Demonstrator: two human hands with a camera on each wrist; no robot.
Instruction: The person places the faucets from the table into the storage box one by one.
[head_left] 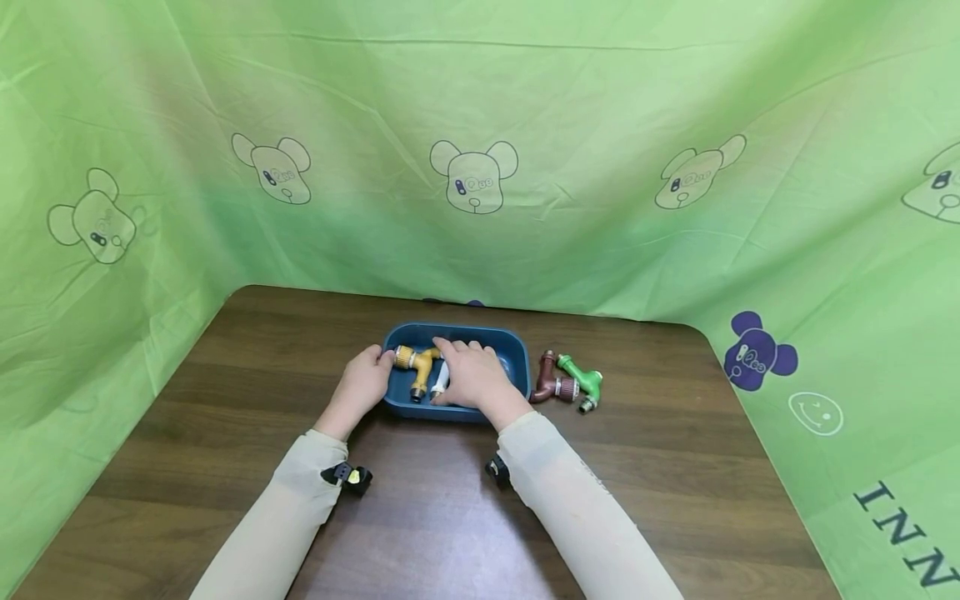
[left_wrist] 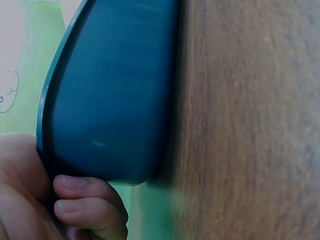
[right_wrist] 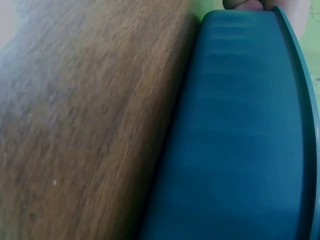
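White tap [head_left: 442, 380] is probably light, stiff, grab mid-body; left hand [head_left: 362, 383] pinches tub [head_left: 408, 410] at left edge, can't tell with right hand [head_left: 476, 377].

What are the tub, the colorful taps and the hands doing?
Blue tub: upright, open on top
Yellow tap: lying in tub
White piece: in tub, partly hidden
Brown tap: lying outside tub
Green tap: lying beside brown tap
Left hand: grips tub's edge
Right hand: over white piece, grip unclear

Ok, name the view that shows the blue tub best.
The head view: it shows the blue tub nearly whole, with the yellow tap inside. Both wrist views show only part of its outer wall and rim, close up.
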